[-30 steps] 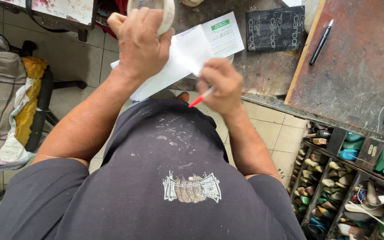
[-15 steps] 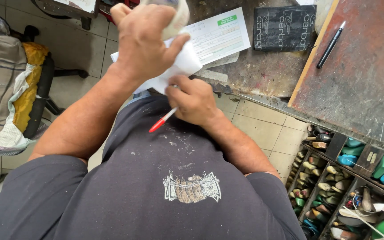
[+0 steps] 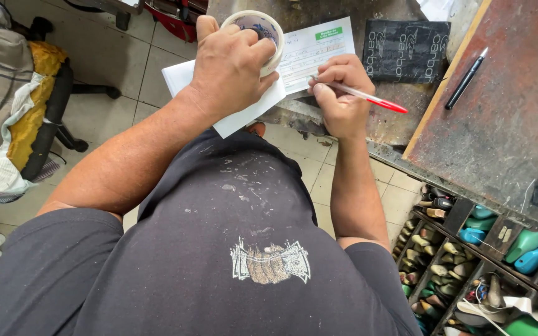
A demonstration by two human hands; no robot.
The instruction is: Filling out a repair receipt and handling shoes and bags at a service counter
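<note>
My left hand (image 3: 231, 59) clamps a roll of pale tape (image 3: 258, 28) atop thin, floppy white paper (image 3: 309, 53); right hand (image 3: 339, 93) pinches a light red-capped white pen (image 3: 362, 95) mid-barrel.

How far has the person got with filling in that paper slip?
Done: handwriting covers some upper lines of the paper slip. In hand: the right hand holds the red pen on it; the left hand grips the tape roll. Left: lower lines look blank.

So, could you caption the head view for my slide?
Left hand holds tape roll on paper slip; right hand grips red pen.
</note>
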